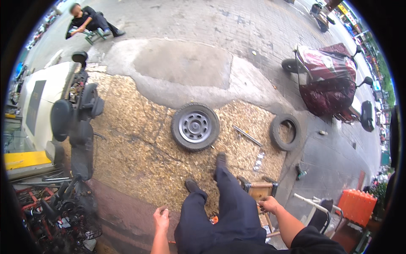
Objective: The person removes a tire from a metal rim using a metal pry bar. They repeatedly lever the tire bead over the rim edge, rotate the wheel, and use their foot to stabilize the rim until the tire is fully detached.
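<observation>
My left hand (161,218) hangs beside my left thigh, its fingers loosely bent and apart with nothing seen in them. My right hand (269,205) is beside my right thigh, over a low wooden stool (261,192) with dark corners. Its fingers are curled together, and whatever they may hold is hidden. Ahead of my feet a wheel with a tyre and grey spoked rim (195,127) lies flat on the ground. Right of it lie a metal bar (247,135) and a bare black tyre (285,146).
A scooter under a dark red cover (327,84) stands at the far right, and a partly stripped scooter (80,122) at the left. Bike parts (63,211) crowd the lower left. An orange crate (356,207) is at right. A seated person (91,21) is far left.
</observation>
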Tool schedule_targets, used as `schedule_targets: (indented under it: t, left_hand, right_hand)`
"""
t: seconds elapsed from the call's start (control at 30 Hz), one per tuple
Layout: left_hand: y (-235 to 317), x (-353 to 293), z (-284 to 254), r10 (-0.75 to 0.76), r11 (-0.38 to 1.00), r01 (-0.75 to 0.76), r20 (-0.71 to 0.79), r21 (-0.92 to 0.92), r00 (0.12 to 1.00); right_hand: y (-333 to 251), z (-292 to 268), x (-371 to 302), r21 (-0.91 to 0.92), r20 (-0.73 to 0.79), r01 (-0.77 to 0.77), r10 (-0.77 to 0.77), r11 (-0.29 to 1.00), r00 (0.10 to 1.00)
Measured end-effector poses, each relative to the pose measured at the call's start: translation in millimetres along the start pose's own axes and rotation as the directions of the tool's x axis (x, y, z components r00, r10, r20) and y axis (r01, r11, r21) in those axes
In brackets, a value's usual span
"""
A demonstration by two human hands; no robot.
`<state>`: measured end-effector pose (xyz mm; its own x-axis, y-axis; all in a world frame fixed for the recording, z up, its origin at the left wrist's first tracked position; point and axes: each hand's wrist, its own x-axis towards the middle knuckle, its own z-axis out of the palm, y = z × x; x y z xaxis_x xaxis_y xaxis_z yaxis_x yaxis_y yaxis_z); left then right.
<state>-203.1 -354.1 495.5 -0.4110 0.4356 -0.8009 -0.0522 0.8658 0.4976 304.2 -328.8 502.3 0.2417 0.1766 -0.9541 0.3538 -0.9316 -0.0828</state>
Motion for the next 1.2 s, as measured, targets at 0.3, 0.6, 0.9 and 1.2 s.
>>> schedule_targets:
  t: [0.3,0.6,0.9,1.2]
  left_hand:
    - [31,9,36,0.083,0.955,0.000,-0.264,0.297,0.961]
    - [153,-34,193,0.144,0.951,-0.069,-0.237,0.300,0.961]
    - [199,-56,255,0.060,0.952,0.010,-0.219,0.305,0.974]
    - [219,5,273,0.044,0.989,-0.023,-0.148,0.146,0.988]
  right_hand:
    - [-45,-132,69,0.236,0.044,0.186,-0.201,0.954,0.979]
    - [-133,-285,128,0.154,0.091,0.238,-0.254,0.959,0.963]
    - [-212,-335,140,0.062,0.043,0.257,-0.260,0.964,0.965]
    - [-243,-340,96,-0.018,0.056,0.165,-0.164,0.986,0.985]
